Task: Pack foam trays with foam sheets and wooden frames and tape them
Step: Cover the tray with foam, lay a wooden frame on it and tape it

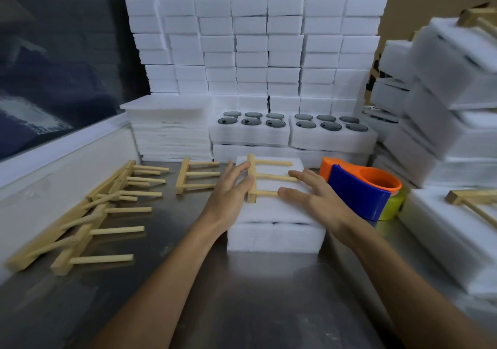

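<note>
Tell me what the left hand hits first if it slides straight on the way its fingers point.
The left hand points up and right, fingertips already touching the wooden frame on the foam tray. It would push the frame's upright bar first. Beyond that, probably the trays holding dark discs; depth is unclear.

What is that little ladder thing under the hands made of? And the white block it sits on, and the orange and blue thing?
The ladder-like frame looks like pale bare wood: matt, yellowish, square-cut sticks. The white block looks like soft packing foam: fuzzy, slightly rough surface. The orange and blue tape dispenser seems to be smooth, shiny plastic, judging by its bright even colour.
</note>
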A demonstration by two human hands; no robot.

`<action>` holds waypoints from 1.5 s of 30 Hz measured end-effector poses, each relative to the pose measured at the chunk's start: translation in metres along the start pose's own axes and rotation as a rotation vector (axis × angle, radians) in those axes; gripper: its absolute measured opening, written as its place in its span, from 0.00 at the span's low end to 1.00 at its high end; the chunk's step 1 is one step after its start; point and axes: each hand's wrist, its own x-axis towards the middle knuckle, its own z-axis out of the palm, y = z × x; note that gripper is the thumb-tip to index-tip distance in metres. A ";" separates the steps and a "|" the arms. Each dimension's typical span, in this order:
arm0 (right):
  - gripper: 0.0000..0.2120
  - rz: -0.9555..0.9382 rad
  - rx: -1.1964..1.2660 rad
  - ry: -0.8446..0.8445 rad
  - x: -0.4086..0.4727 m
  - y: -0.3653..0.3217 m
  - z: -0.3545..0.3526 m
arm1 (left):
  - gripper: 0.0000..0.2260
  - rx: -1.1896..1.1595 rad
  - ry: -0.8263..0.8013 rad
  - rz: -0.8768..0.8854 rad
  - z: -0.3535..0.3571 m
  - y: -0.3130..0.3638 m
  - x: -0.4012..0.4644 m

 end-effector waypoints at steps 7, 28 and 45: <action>0.32 0.014 -0.018 0.010 0.001 -0.001 -0.001 | 0.20 0.022 -0.098 0.024 -0.004 0.004 -0.007; 0.28 0.431 -1.043 0.340 0.022 0.004 -0.080 | 0.20 0.049 -0.091 0.055 -0.007 0.001 0.000; 0.23 -0.006 -0.765 0.273 0.018 -0.073 -0.107 | 0.20 0.204 0.031 0.123 -0.011 0.019 -0.003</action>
